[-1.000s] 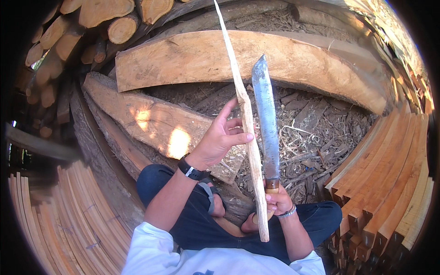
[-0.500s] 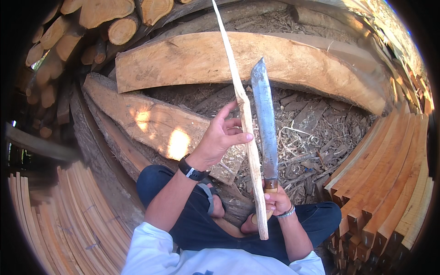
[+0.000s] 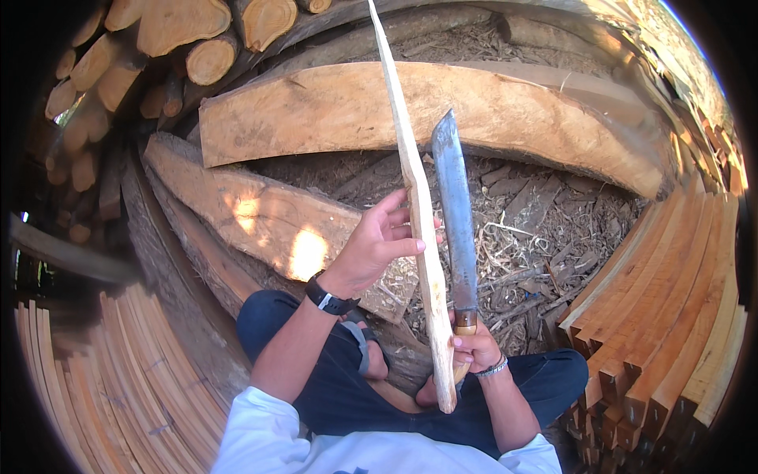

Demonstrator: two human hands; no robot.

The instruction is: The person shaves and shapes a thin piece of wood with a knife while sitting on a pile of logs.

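A long pale wooden stick [image 3: 421,213], tapering to a point at its far end, stands nearly upright across the middle of the view. My left hand [image 3: 387,239] grips it around mid-length between thumb and fingers. In my right hand [image 3: 476,347] is the wooden handle of a machete [image 3: 455,217], its broad grey blade pointing away from me. The stick's thick lower end passes beside my right hand, close to the handle, and the right thumb seems to touch it. Blade and stick are a small gap apart, side by side.
A large curved slab [image 3: 316,107] lies across the far side, with another plank [image 3: 237,201] slanting at left. Cut logs [image 3: 212,62] are piled at upper left. Sawn strips are stacked at left [image 3: 134,371] and right [image 3: 655,292]. Chips and bark [image 3: 513,245] cover the ground.
The stick has rolled slightly in my grip, showing a different face, and its middle has shifted a little left. The machete has barely moved.
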